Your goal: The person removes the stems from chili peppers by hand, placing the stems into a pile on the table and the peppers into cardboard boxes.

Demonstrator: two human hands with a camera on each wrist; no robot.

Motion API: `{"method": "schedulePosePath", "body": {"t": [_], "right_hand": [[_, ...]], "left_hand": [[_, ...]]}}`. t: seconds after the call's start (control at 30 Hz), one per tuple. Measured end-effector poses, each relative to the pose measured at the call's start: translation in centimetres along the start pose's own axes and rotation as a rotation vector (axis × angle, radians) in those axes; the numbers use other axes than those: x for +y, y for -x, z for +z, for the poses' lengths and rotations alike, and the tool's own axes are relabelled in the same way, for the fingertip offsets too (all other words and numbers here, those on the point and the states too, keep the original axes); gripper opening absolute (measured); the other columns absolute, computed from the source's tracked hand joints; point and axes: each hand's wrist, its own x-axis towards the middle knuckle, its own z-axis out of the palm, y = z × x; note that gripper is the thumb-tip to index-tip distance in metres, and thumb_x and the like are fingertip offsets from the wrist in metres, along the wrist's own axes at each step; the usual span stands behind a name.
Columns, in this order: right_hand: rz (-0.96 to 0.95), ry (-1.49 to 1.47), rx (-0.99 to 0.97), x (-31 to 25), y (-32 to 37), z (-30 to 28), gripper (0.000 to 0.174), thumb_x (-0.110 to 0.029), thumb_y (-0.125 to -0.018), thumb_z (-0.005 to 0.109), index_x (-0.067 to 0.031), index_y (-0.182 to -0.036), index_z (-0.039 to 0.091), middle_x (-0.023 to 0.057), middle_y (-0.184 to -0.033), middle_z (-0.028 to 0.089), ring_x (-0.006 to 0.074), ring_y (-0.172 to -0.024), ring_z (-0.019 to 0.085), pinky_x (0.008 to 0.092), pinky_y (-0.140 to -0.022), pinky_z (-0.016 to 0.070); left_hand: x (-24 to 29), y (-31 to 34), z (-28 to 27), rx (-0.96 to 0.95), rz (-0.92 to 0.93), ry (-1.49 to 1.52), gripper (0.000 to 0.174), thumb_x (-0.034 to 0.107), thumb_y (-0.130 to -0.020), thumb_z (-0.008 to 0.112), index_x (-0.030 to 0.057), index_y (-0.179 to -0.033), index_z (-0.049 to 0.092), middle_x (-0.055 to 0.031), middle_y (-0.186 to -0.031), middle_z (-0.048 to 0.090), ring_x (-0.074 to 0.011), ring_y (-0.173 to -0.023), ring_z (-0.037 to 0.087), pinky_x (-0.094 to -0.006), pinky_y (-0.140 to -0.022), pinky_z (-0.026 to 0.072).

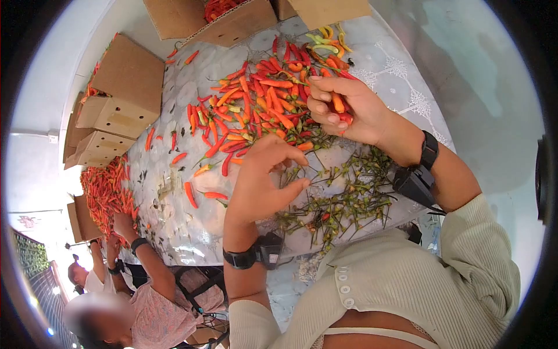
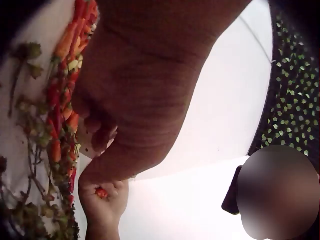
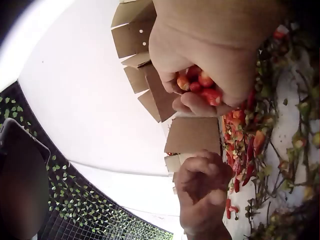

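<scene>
Over the right edge of a chili pile, the right hand (image 1: 360, 110) is gripping several red and orange chilies (image 1: 338, 103), its fingers curling round them; the right wrist view is showing a cluster of their rounded ends between fingers and palm. Near it, the left hand (image 1: 258, 183) is holding nothing, its fingers bending loosely and its thumb standing apart from them. Beneath and beyond both hands, the chili pile (image 1: 250, 102) is spreading over a pale patterned tablecloth (image 1: 378, 49), mostly red and orange with a few paler ones mixed in. Closer to the person's body, green stems (image 1: 349, 200) are lying in a tangled layer along the table's near edge. Past the pile, some yellow-green chilies (image 1: 325, 49) are lying in a small group. At the far edge, a cardboard box (image 1: 244, 29) is containing more red chilies, and another carton (image 1: 131, 87) is standing at the left. Farther down that side, a person in a pinkish top (image 1: 160, 314) is reaching toward a large heap of red chilies (image 1: 107, 189).
</scene>
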Motion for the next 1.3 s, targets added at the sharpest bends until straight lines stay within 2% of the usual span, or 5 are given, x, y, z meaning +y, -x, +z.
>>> {"method": "schedulePosePath", "body": {"t": [0.23, 0.63, 0.83, 1.03, 1.3], "right_hand": [[-0.027, 0.119, 0.102, 0.5, -0.3, 0.1, 0.015, -0.020, -0.093, 0.050, -0.0056, -0.094, 0.053, 0.0018, -0.068, 0.050, 0.0076, -0.047, 0.042, 0.0204, -0.038, 0.0324], [-0.028, 0.165, 0.108, 1.2, -0.4, -0.2, 0.009, -0.018, -0.090, 0.056, -0.0102, -0.092, 0.053, -0.0023, -0.062, 0.048, 0.0061, -0.046, 0.040, 0.0198, -0.038, 0.0299], [-0.059, 0.203, 0.146, 1.1, -0.3, 0.3, 0.011, -0.020, -0.090, 0.056, -0.0100, -0.090, 0.053, -0.0015, -0.066, 0.050, 0.0061, -0.046, 0.042, 0.0190, -0.037, 0.0296], [-0.078, 0.304, 0.103, 1.2, -0.3, 0.0, 0.021, -0.025, -0.086, 0.064, -0.0064, -0.091, 0.055, 0.0000, -0.066, 0.052, 0.0061, -0.047, 0.045, 0.0189, -0.038, 0.0310], [-0.013, 0.740, 0.050, 1.8, 0.6, 1.8, 0.023, -0.026, -0.082, 0.069, -0.0076, -0.089, 0.057, -0.0045, -0.060, 0.046, 0.0035, -0.045, 0.038, 0.0191, -0.039, 0.0266]], "left_hand": [[-2.8, 0.1, -0.9, 0.323, -0.114, -0.516, 0.013, 0.007, -0.062, 0.072, 0.0050, -0.073, 0.066, -0.0088, -0.072, 0.054, -0.0242, -0.071, 0.054, -0.0351, -0.065, 0.0428], [-3.3, 0.3, -0.1, 0.167, -0.122, -0.492, 0.021, 0.007, -0.062, 0.072, 0.0012, -0.080, 0.064, -0.0099, -0.075, 0.055, -0.0232, -0.069, 0.056, -0.0328, -0.064, 0.0451], [-2.6, 0.0, 0.1, 0.262, -0.175, -0.283, 0.014, 0.007, -0.071, 0.067, 0.0010, -0.081, 0.059, -0.0092, -0.077, 0.057, -0.0203, -0.071, 0.056, -0.0307, -0.066, 0.0452], [-3.0, -0.4, 0.6, 0.384, -0.114, 0.473, 0.014, 0.010, -0.087, 0.060, 0.0011, -0.096, 0.054, -0.0055, -0.085, 0.061, -0.0086, -0.069, 0.054, -0.0231, -0.061, 0.0445], [-1.9, 0.0, 1.6, 0.194, -0.196, 0.472, 0.018, 0.010, -0.085, 0.064, 0.0014, -0.097, 0.053, -0.0032, -0.083, 0.062, -0.0061, -0.070, 0.055, -0.0190, -0.059, 0.0428]]}}
